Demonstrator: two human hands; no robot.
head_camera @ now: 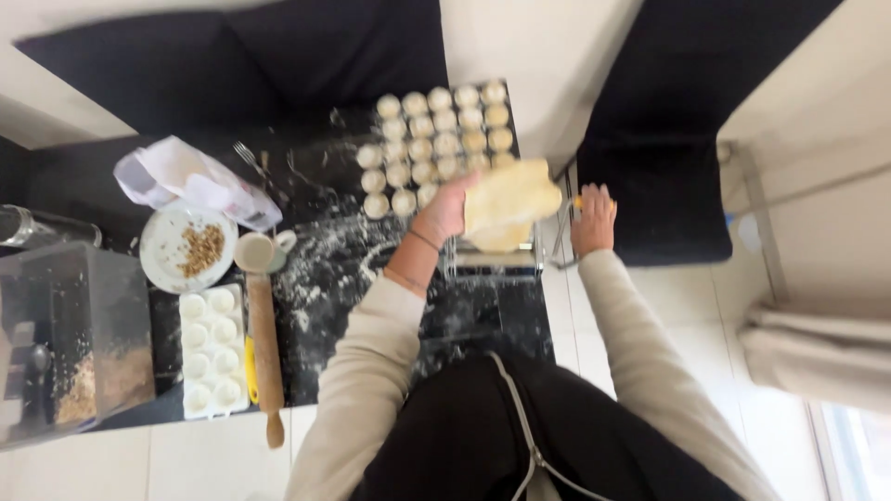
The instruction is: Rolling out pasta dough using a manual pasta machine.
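My left hand (449,210) holds up a pale yellow sheet of dough (509,202) above a metal pasta machine (492,262) at the right edge of a dark, floured counter (343,269). The dough hangs down onto the machine's top. My right hand (594,218) is closed around the machine's crank handle (577,201), just off the counter's right side. Behind the dough, several small round dough pieces (432,144) lie in rows.
A wooden rolling pin (264,348) lies at the counter's front left beside a white egg tray (210,349). Farther left are a plate of crumbs (188,246), a cup (257,251), a crumpled bag (190,181), a fork (249,158) and a clear container (74,343).
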